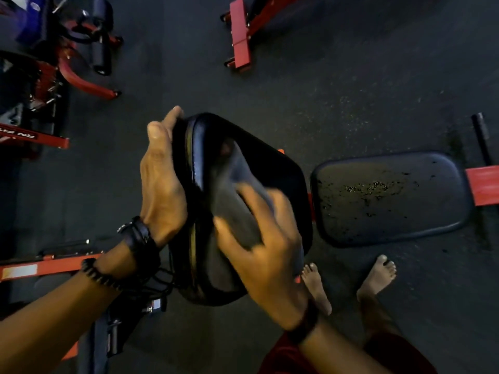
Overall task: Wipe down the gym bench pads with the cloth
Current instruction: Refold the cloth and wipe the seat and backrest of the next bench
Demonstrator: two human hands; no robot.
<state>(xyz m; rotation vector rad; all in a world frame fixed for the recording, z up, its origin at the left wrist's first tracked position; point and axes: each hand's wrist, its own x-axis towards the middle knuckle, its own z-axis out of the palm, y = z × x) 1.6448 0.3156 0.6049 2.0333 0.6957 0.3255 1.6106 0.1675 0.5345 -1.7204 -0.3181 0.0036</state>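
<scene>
A black padded backrest pad point(270, 163) of a red-framed bench is tilted up in the middle of the view. My left hand point(162, 184) grips its left edge, fingers curled over the top rim. My right hand point(267, 249) presses a dark grey cloth point(237, 195) flat against the pad's face; the hand is motion-blurred. To the right lies the flat black seat pad point(388, 198), with scuffed or wet speckles across its surface.
Dark rubber floor all around. Red bench frame point(483, 184) sticks out right of the seat pad, with a black roller point(480, 133) behind. Another red bench base point(240, 33) stands at top centre, red and blue machines point(54, 63) at left. My bare feet point(378, 276) stand below the seat pad.
</scene>
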